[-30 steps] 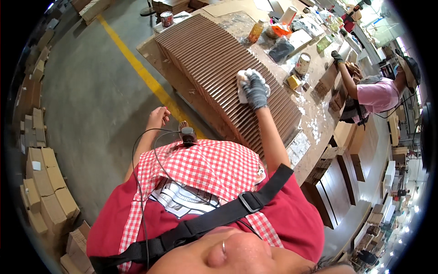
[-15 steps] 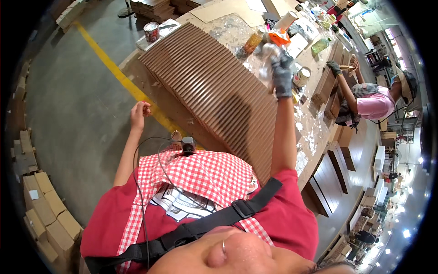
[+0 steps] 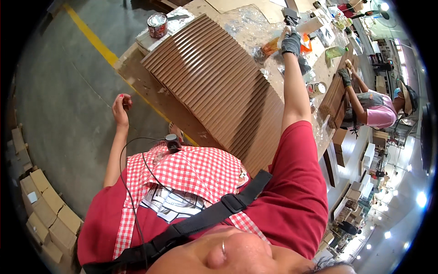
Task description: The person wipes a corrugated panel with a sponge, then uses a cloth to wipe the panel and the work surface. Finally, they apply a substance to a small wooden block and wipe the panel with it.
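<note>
My right hand (image 3: 291, 44), in a grey glove with fingertips showing, stretches to the far side of the workbench. Its fingers are closed at a small dark item (image 3: 290, 16), whose kind I cannot make out. Beside the hand stand an amber bottle (image 3: 271, 47), a white cylinder (image 3: 310, 25) and an orange piece (image 3: 305, 44). A dark crumpled bundle (image 3: 303, 66) lies by the wrist. Below the arm spreads a brown ribbed panel (image 3: 210, 77), its grooves glossy. My bare left hand (image 3: 121, 108) hangs over the floor, fingers loosely bent, holding nothing.
A red paint can (image 3: 157, 25) stands on the panel's far left. Another can (image 3: 315, 89) and a green bottle (image 3: 336, 52) are on the right. A co-worker (image 3: 376, 109) handles brown boards (image 3: 334, 98). Cartons (image 3: 54, 210) are stacked at the lower left.
My right hand has moved farther out, away from a blurred pale thing it was at, to the small dark item. My left hand has shifted left and slightly lower.
</note>
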### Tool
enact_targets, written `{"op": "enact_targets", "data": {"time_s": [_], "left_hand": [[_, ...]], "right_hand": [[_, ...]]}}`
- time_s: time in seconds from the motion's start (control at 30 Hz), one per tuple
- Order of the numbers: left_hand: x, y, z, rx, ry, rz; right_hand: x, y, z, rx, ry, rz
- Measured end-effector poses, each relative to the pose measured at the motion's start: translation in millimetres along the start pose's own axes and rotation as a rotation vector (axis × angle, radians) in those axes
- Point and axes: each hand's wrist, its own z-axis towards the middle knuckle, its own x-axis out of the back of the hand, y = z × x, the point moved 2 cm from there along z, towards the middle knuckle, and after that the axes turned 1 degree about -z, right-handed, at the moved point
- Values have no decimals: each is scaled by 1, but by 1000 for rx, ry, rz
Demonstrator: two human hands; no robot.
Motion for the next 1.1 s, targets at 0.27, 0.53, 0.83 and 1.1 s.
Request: {"op": "enact_targets", "data": {"time_s": [0.27,0.53,0.83,1.1], "left_hand": [[4,-10,-9,39,4,-5],[2,-10,-21,8,0,37],[37,-9,-14,-32,134,20],[24,0,-2,-55,78,19]], "right_hand": [[8,7,-19,21,-101,-254],[-8,4,-22,135,-28,-213],[25,45,-30,-63,104,642],[8,87,-139,-237,-498,2198]]}}
